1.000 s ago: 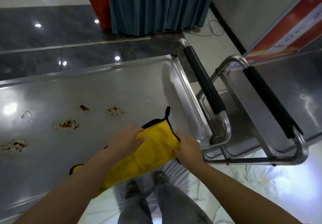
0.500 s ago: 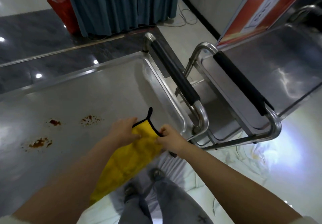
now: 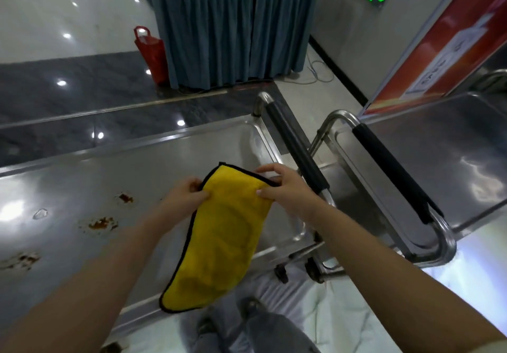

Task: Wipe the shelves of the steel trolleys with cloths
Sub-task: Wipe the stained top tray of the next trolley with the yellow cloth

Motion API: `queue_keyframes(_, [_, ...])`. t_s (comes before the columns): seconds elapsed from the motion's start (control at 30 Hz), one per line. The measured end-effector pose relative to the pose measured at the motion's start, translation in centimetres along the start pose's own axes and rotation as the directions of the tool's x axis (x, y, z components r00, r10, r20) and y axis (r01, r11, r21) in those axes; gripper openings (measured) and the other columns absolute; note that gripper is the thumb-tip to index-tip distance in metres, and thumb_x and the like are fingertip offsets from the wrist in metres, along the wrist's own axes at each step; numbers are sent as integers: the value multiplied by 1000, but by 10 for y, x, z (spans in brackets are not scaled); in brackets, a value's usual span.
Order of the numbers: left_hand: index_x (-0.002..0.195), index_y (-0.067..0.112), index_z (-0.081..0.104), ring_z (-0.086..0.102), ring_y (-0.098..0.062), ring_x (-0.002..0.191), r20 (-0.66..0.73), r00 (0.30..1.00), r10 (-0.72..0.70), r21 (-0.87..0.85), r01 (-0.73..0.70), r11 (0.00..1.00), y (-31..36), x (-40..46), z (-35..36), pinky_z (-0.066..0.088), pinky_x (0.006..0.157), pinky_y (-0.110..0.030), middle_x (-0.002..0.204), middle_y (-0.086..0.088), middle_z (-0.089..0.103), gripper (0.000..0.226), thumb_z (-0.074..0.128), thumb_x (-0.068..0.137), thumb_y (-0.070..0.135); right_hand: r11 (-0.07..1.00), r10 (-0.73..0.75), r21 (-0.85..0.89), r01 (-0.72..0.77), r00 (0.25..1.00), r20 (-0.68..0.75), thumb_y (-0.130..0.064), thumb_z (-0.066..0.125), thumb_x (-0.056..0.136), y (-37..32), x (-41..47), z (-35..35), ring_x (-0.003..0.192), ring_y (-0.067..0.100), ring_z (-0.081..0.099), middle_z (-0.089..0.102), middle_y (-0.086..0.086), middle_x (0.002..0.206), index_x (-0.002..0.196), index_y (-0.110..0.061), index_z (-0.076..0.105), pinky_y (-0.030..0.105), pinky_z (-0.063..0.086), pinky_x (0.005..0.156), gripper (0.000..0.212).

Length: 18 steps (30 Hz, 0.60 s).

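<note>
While both hands work above the steel, the parts read as follows.
Surface: steel trolley shelf point(image 3: 153, 171), rimmed, carrying brown stains point(image 3: 103, 223); glossy tiled floor and blue curtain point(image 3: 219, 28) beyond.
Cloth: yellow cloth point(image 3: 222, 237), black-edged, held over the shelf's near right corner; long axis runs from top right down to bottom left, lower end hanging free.
Left hand point(image 3: 186, 196): fingers curled, pinching the cloth's upper left edge.
Right hand point(image 3: 285, 188): pinching the upper right corner.
Surroundings: padded handle point(image 3: 296, 146) just right; second trolley point(image 3: 439, 160) alongside; red bag point(image 3: 151, 50) by the curtain.
</note>
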<state>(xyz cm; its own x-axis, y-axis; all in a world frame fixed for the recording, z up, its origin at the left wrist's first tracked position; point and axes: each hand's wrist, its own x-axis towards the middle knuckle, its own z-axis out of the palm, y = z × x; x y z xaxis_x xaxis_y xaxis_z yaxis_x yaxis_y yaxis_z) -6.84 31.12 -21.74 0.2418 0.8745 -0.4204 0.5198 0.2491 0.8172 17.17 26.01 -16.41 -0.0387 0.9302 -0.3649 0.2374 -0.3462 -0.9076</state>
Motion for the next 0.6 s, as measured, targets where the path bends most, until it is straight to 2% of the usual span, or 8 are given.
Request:
queue_keyframes(0.07, [87, 32, 56, 58, -8, 79, -50, 998, 47, -50, -49, 998, 24, -9, -20, 43, 68, -22, 88, 6, 61, 15, 61, 92, 18, 996, -82, 21, 83, 996, -24, -2, 72, 80, -27, 1, -5, 95, 23, 65, 66, 12, 103, 119, -20, 58, 29, 58, 80, 46])
queue_keyframes(0.23, [90, 26, 64, 68, -1, 76, -163, 966, 201, -133, -224, 966, 81, -31, -56, 48, 60, -10, 77, 13, 73, 13, 64, 89, 13, 952, -280, 94, 290, 954, -108, 0, 70, 80, -93, -8, -17, 93, 12, 61, 61, -2, 108, 111, -26, 61, 15, 51, 66, 41])
queue_keyframes(0.3, [89, 26, 65, 68, 1, 76, -199, 946, 257, -148, -288, 946, 99, -41, -65, 49, 61, -10, 79, 15, 73, 10, 67, 88, 16, 927, -342, 125, 354, 934, -108, 0, 68, 82, -112, -17, -23, 98, 15, 60, 60, -2, 109, 111, -26, 61, 19, 53, 72, 40])
queue_keyframes(0.37, [89, 26, 66, 68, 0, 77, -228, 927, 298, -157, -337, 928, 112, -50, -70, 50, 65, -13, 81, 12, 73, 9, 68, 87, 17, 911, -380, 134, 389, 921, -90, 2, 65, 83, -125, -26, -28, 105, 22, 58, 59, 1, 114, 113, -25, 61, 29, 54, 82, 41])
queue_keyframes(0.47, [89, 23, 65, 68, -1, 76, -247, 922, 298, -167, -344, 924, 119, -60, -71, 52, 65, -13, 80, 11, 73, 9, 68, 86, 15, 906, -403, 118, 406, 914, -50, 4, 62, 83, -134, -37, -31, 108, 26, 56, 58, 7, 119, 120, -18, 58, 40, 52, 90, 43])
queue_keyframes(0.6, [95, 14, 63, 68, -20, 87, -176, 965, 193, -243, -232, 942, 101, -71, -57, 55, 75, -29, 92, -6, 71, 12, 66, 86, 6, 924, -372, 99, 369, 928, 11, 3, 63, 83, -121, -42, -25, 98, 19, 59, 59, -1, 110, 114, -23, 60, 29, 55, 78, 40])
